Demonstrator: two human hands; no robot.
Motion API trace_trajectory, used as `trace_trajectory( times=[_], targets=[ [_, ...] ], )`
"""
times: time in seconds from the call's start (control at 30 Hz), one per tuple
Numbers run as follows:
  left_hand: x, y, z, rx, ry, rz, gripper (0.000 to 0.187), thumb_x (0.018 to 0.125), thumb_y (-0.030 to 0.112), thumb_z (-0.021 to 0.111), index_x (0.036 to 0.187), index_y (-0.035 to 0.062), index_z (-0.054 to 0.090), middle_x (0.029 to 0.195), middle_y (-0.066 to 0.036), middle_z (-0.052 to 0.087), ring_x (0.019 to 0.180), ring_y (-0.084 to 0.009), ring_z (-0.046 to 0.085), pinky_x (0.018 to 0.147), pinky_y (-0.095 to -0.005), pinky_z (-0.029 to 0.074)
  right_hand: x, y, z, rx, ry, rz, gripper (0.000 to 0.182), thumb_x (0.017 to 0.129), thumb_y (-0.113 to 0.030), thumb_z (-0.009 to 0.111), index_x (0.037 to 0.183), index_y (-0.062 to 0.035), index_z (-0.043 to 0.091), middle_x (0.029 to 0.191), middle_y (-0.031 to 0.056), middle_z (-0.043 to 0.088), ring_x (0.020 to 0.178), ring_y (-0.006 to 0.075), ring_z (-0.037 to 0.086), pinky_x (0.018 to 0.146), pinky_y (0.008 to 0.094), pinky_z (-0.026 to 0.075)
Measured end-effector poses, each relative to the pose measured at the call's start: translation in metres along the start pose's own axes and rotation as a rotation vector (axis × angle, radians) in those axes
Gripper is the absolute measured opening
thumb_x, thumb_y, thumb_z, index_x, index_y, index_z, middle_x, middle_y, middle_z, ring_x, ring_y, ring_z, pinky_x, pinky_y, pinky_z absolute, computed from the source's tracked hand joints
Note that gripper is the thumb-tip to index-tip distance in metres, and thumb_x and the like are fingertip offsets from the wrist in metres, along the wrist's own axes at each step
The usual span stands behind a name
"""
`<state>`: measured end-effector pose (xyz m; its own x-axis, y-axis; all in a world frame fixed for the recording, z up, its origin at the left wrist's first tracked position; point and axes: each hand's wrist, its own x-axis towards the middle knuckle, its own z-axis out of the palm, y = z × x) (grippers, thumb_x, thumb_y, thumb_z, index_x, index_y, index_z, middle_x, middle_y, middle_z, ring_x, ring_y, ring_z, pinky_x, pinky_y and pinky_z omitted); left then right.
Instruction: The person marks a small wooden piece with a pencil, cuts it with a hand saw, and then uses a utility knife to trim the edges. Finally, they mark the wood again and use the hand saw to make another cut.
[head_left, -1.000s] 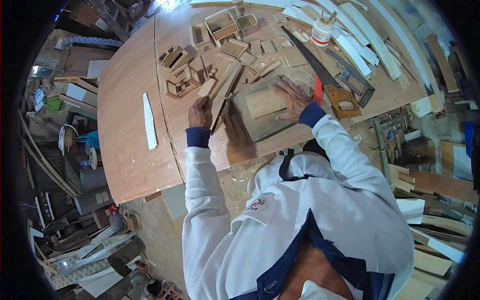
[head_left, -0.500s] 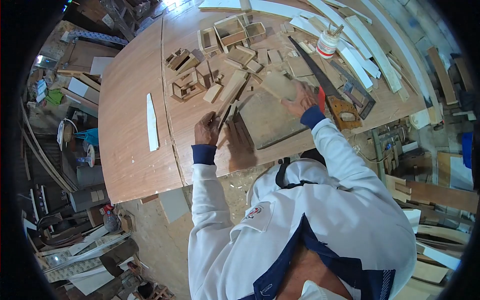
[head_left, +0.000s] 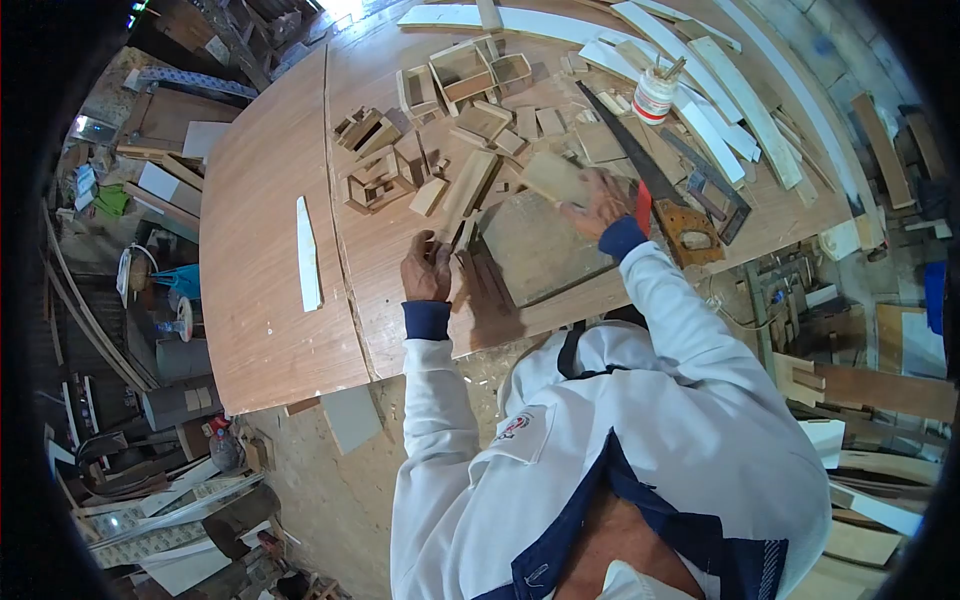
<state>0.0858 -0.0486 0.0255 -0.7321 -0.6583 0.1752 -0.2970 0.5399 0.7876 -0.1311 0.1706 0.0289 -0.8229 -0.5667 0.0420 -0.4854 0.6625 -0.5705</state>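
My right hand (head_left: 598, 205) grips the near right end of a flat, pale wooden piece (head_left: 553, 178) over the far edge of a worn grey-brown board (head_left: 545, 245). On the left, my left hand (head_left: 427, 267) has its fingers bent and drawn together beside a small upright wooden strip (head_left: 466, 236). Whatever those fingers hold, if anything, is hidden. A longer wooden block (head_left: 468, 185) lies just beyond that hand. Close to my right hand rests a handsaw (head_left: 690, 230) with a wooden handle, its dark blade pointing away.
Small wooden box frames (head_left: 465, 72) and offcuts cover the middle of the wooden table (head_left: 265, 250). A white glue jar (head_left: 654, 95) with sticks in it stands at the back right, near a metal square (head_left: 738, 215) and long white strips (head_left: 740, 100). A white sliver (head_left: 308, 255) lies left.
My left hand has shifted slightly right and nearer to me, and the dark thin edge by its fingers no longer shows. My right hand keeps the wooden piece, which sits slightly lower and turned.
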Motion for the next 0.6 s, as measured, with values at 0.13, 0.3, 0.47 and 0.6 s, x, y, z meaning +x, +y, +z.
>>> trace_trajectory(
  times=[0.13,0.3,0.47,0.6],
  targets=[
    [-0.003,-0.01,-0.01,0.003,0.149,-0.081,0.03,0.081,0.008,0.065,0.107,-0.0033,0.055,0.083,-0.019,0.065,0.076,-0.0261,0.066,0.068,-0.0334,0.051,0.021,-0.022,0.029,0.043,-0.124,-0.169,0.065,0.069,-0.037,0.071,0.12,-0.0061,0.046,0.122,0.0184,0.049,0.115,0.0357,0.048,0.094,0.0449,0.043],
    [-0.025,-0.01,-0.022,0.036,0.255,-0.065,0.027,0.083,0.012,0.067,0.103,-0.0014,0.054,0.066,-0.005,0.056,0.056,-0.0114,0.05,0.052,-0.0269,0.041,0.055,-0.06,0.062,-0.007,-0.192,-0.238,0.064,0.07,-0.034,0.071,0.12,-0.0054,0.043,0.125,0.0191,0.048,0.122,0.035,0.043,0.099,0.0448,0.039],
    [-0.055,-0.016,-0.021,-0.06,0.259,-0.101,0.023,0.086,0.012,0.063,0.102,-0.002,0.054,0.071,-0.006,0.056,0.057,-0.0105,0.051,0.052,-0.0253,0.043,0.089,-0.077,0.077,-0.138,-0.383,-0.458,0.061,0.072,-0.026,0.071,0.123,-0.0075,0.043,0.127,0.0177,0.047,0.122,0.0343,0.044,0.101,0.0433,0.038],
    [-0.067,-0.005,-0.022,0.03,0.198,-0.219,0.02,0.085,0.009,0.062,0.102,0.0005,0.056,0.08,-0.017,0.064,0.068,-0.0283,0.063,0.061,-0.0348,0.048,0.105,-0.073,0.099,-0.199,-0.417,-0.537,0.061,0.073,-0.023,0.07,0.126,-0.0093,0.044,0.135,0.0141,0.043,0.125,0.0344,0.041,0.105,0.0418,0.035]
  ],
)
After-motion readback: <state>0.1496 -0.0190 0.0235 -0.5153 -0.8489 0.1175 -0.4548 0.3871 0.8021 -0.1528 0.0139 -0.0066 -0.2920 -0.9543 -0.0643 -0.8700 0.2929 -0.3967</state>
